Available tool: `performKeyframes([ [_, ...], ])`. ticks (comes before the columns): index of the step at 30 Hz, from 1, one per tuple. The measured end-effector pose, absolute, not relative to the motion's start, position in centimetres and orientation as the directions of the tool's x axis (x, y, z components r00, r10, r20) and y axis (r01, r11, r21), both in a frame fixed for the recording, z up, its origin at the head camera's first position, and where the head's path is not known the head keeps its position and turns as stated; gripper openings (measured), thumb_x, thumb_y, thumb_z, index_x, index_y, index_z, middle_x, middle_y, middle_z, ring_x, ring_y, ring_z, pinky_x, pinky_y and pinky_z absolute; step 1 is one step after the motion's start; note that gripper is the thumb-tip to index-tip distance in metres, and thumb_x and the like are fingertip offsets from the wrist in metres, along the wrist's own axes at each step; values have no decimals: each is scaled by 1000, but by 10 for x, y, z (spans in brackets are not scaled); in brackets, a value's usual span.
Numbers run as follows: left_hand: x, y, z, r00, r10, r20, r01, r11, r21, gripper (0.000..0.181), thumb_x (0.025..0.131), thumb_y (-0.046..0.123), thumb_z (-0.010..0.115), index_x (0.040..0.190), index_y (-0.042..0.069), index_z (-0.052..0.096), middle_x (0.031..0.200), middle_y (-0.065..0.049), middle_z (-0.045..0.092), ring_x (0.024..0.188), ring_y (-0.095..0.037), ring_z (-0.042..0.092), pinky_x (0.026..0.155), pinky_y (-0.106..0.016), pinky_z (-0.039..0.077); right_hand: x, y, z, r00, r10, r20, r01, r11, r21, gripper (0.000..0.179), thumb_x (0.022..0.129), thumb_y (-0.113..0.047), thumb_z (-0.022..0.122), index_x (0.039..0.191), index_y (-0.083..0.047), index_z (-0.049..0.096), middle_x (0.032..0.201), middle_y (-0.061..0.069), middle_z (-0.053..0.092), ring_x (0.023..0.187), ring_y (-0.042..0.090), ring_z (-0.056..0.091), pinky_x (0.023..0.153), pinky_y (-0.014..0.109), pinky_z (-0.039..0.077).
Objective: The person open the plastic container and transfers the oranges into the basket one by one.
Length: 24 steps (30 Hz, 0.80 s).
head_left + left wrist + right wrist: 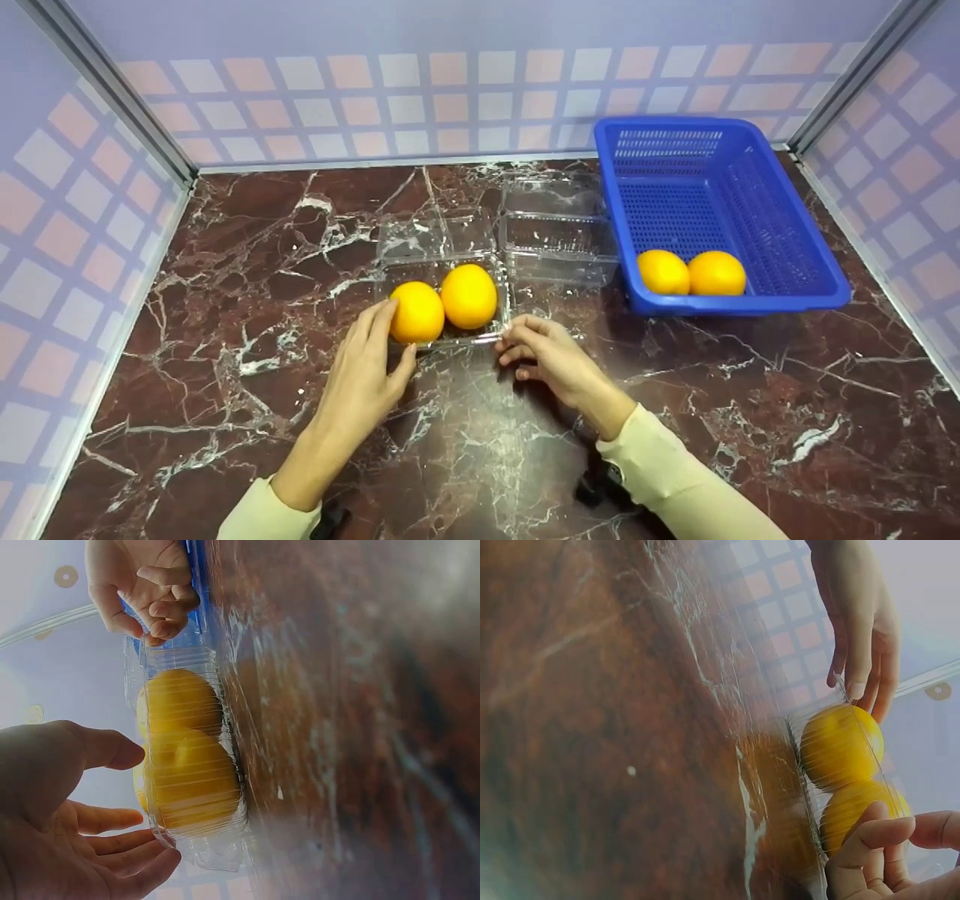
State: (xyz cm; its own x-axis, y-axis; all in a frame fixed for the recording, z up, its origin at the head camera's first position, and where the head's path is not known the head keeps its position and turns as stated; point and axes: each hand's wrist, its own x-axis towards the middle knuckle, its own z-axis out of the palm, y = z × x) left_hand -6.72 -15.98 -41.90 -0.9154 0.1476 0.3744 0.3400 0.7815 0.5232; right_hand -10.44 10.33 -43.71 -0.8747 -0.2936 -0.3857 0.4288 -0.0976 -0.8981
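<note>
Two oranges (470,297) sit side by side in an open clear plastic clamshell box (457,341) on the marble-patterned table, its lid folded back. My left hand (362,367) is at the box's left end, fingertips beside the left orange (418,313) and at the rim, thumb apart at the near side. In the left wrist view the left fingers (139,859) are extended along that end. My right hand (553,356) pinches the near right corner of the rim between thumb and index finger, its other fingers loosely curled.
A blue plastic basket (814,255) stands at the right with two more oranges (717,273) in its near end. Between it and the box lies another clear clamshell (555,232), opened out. Low patterned panels (450,97) enclose the table at the back and sides.
</note>
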Motion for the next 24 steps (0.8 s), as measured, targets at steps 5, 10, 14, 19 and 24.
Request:
performKeyframes([
  [5, -64, -159, -418, -916, 156, 370, 341, 789, 512, 57, 94, 5, 76, 145, -8, 55, 142, -26, 58, 130, -44, 59, 115, -58, 47, -103, 105, -436, -867, -304, -394, 436, -83, -896, 7, 103, -12, 57, 99, -12, 63, 95, 4, 70, 82, 15, 66, 64, 23, 51],
  [10, -59, -157, -417, -920, 159, 357, 335, 792, 510, 57, 94, 6, 77, 145, -7, 56, 142, -26, 57, 129, -44, 58, 115, -58, 48, -101, 110, -435, -867, -306, -393, 433, -70, -899, 8, 104, -12, 56, 98, -12, 62, 96, 4, 69, 83, 16, 66, 65, 23, 51],
  [14, -54, -156, -416, -924, 164, 345, 329, 799, 504, 59, 93, 7, 79, 146, -7, 56, 141, -26, 58, 128, -43, 59, 113, -57, 49, -98, 114, -436, -861, -319, -396, 437, -64, -897, 9, 104, -12, 56, 98, -11, 62, 96, 5, 69, 84, 16, 67, 66, 23, 52],
  [19, -49, -155, -413, -925, 173, 337, 326, 815, 478, 62, 92, 10, 81, 146, -6, 56, 139, -24, 59, 124, -41, 60, 109, -58, 52, -96, 118, -435, -858, -324, -399, 439, -58, -897, 9, 105, -12, 55, 99, -11, 61, 95, 5, 68, 83, 16, 67, 64, 22, 52],
  [24, -48, -158, -413, -926, 182, 330, 325, 829, 455, 63, 93, 15, 81, 147, -5, 56, 144, -25, 57, 129, -42, 57, 108, -60, 51, -95, 121, -432, -853, -321, -412, 444, -31, -896, 6, 104, -14, 57, 103, -11, 62, 96, 4, 68, 82, 15, 67, 63, 22, 52],
])
